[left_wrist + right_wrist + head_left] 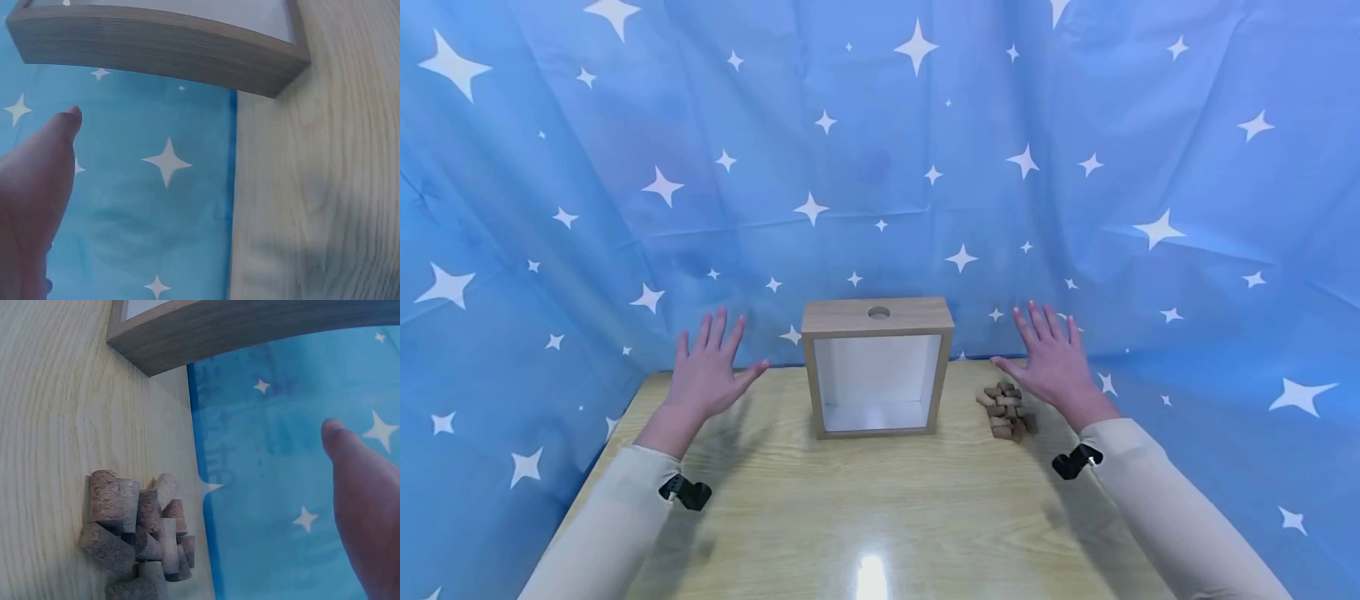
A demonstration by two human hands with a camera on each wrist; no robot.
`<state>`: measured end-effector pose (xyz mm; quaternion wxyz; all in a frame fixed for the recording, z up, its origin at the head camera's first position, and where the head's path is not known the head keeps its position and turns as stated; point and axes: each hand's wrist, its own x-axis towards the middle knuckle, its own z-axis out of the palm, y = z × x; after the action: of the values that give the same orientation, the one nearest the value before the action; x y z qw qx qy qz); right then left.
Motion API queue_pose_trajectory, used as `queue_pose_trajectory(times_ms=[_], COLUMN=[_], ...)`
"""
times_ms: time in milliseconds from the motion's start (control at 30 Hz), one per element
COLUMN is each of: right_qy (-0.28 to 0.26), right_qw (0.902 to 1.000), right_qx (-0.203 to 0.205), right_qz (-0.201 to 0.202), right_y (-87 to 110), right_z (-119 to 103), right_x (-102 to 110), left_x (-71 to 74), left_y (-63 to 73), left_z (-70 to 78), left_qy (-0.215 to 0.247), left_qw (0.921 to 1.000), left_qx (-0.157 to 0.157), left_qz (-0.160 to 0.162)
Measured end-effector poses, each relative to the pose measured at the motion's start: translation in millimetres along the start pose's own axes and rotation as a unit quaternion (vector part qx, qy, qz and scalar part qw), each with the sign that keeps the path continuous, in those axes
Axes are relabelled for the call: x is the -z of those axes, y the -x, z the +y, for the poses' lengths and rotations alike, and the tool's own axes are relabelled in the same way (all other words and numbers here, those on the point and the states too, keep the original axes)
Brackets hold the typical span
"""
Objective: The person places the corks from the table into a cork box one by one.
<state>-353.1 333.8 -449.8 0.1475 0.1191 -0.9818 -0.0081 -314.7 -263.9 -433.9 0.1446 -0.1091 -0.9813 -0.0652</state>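
Note:
A wooden box frame [877, 315] stands upright near the back of the table, its white inside facing me and a round hole in its top. To its right lies a loose pile of corks [149, 528], several of them heaped together. My left hand [706, 375] is raised left of the box with fingers spread, holding nothing. On the other side my right hand [1054, 367] is held up the same way, beside the corks and apart from them. In each wrist view only part of the hand shows, mostly the thumb.
The pale wooden table [850, 508] has a glossy spot of light at its front. A blue curtain [872, 167] with white stars hangs behind the table and along its sides. Each wrist wears a small black camera [692, 493] on a strap.

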Motion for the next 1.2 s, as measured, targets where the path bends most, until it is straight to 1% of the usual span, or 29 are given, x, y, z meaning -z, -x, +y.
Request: queue_pose_trajectory(times_ms=[100,167,300,367,433,500,600,667,833,933,1067,1200], right_qy=[-0.019,-0.037,-0.079,-0.107,-0.135,-0.159,-0.187,-0.207,-0.255,-0.274,-0.284,-0.287], right_qw=[0.9997,0.9989,0.9955,0.9931,0.9902,0.9872,0.9822,0.9778,0.9633,0.9560,0.9514,0.9506], right_qx=[0.012,0.023,0.034,0.031,0.022,0.009,-0.016,-0.032,-0.072,-0.090,-0.102,-0.106], right_qz=[0.008,0.018,0.038,0.037,0.028,0.015,-0.002,-0.011,-0.041,-0.056,-0.063,-0.053], right_y=[2.8,5.9,17.9,26.5,35.4,44.2,56.9,64.8,82.6,91.1,99.5,104.5], right_z=[-0.4,-0.8,-1.1,-1.6,-1.8,-1.2,0.0,1.7,7.5,9.6,9.7,10.2], right_x=[0.0,-1.9,-9.8,-14.1,-19.3,-24.2,-31.2,-35.7,-49.0,-56.8,-63.7,-68.0], left_x=[6.6,11.6,21.8,27.3,32.7,37.9,43.9,45.7,47.3,48.3,48.0,46.3], left_y=[-3.2,-6.0,-12.6,-16.0,-19.0,-21.4,-24.7,-28.0,-39.4,-45.2,-51.0,-55.3], left_z=[2.4,5.3,14.1,20.4,27.0,34.3,44.5,50.1,61.0,66.0,69.8,72.7], left_qy=[0.029,0.057,0.117,0.142,0.158,0.171,0.186,0.197,0.218,0.229,0.234,0.232], left_qw=[0.9991,0.9967,0.9869,0.9806,0.9763,0.9735,0.9713,0.9688,0.9617,0.9588,0.9571,0.9564], left_qx=[-0.025,-0.045,-0.084,-0.100,-0.110,-0.118,-0.125,-0.134,-0.156,-0.161,-0.166,-0.173], left_qz=[0.020,0.037,0.073,0.090,0.098,0.095,0.079,0.069,0.056,0.050,0.044,0.040])
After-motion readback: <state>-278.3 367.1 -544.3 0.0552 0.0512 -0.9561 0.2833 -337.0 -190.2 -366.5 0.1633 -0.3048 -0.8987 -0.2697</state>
